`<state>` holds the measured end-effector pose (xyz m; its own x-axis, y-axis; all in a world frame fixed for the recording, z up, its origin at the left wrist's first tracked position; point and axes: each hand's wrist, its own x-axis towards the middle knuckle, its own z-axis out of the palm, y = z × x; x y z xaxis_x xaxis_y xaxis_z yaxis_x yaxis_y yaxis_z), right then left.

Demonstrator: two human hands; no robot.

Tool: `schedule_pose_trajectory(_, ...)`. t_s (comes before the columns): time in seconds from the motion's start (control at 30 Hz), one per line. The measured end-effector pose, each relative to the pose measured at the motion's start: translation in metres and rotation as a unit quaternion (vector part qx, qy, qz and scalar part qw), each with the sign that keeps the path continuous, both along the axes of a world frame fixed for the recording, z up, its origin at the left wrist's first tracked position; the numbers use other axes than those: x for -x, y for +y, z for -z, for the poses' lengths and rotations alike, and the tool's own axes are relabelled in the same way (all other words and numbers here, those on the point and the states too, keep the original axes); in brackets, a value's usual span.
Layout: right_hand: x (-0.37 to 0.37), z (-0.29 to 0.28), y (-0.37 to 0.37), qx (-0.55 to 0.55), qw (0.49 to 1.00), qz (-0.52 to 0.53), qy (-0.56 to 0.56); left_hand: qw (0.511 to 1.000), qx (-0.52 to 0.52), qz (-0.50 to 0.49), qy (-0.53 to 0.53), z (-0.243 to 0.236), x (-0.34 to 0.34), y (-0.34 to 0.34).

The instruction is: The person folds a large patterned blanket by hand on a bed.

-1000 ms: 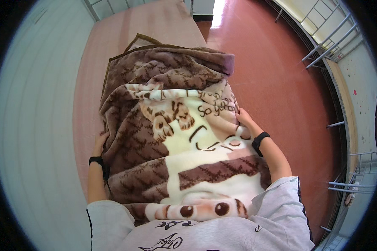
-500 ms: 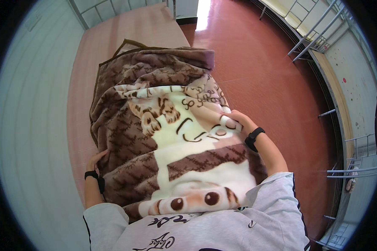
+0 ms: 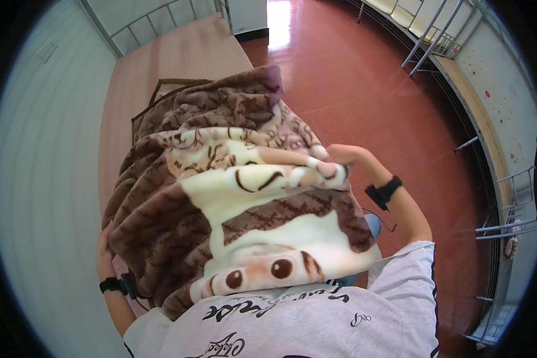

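A thick plush blanket point(image 3: 274, 212), brown with a cream cartoon-animal print, spreads in loose folds before me, its near end against my shirt. At its right edge my right hand point(image 3: 347, 156) is closed on the fabric, raising a ridge across the middle. By the left edge, my left hand point(image 3: 105, 246) grips the brown side, its fingers partly hidden by the cloth. Farther off, the blanket's dark-trimmed corner lies over the pink bed sheet point(image 3: 179, 51).
A metal bed frame point(image 3: 152, 27) closes the far end of the bed, and a pale wall point(image 3: 48, 179) runs along the left. Red floor point(image 3: 352, 101) lies to the right, with a long wooden-topped shelf point(image 3: 477, 107) and metal ladder rails point(image 3: 429, 36) beyond.
Both hands have moved outward, the left one also lower in the view. The blanket has lifted and spread leftward, with a taller fold across its middle and its far edge shifted left.
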<state>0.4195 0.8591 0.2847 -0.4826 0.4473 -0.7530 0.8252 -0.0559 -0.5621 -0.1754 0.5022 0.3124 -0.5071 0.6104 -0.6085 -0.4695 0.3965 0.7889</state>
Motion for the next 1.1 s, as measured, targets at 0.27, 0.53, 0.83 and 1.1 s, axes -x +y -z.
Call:
schedule_pose_trajectory(0.27, 0.004, -0.087, 0.029, -0.066, 0.941, -0.303, -0.138, 0.871, 0.395, 0.037, 0.288, -0.097, -0.017, -0.022)
schedule_pose_trajectory(0.53, 0.057, -0.110, 0.110, -0.253, 0.930, -0.262, -0.044, 0.774, -0.026, 0.381, 0.505, -0.004, -0.102, 0.218)
schedule_pose_trajectory(0.83, 0.118, -0.091, 0.166, -0.372, 0.905, -0.202, 0.048, 0.515, -0.044, 0.441, 0.734, 0.139, -0.223, 0.303)
schedule_pose_trajectory(1.1, 0.195, 0.015, 0.248, -0.459, 0.877, -0.137, -0.033, 0.523, -0.172, 0.411, 0.726, 0.171, -0.217, 0.301)
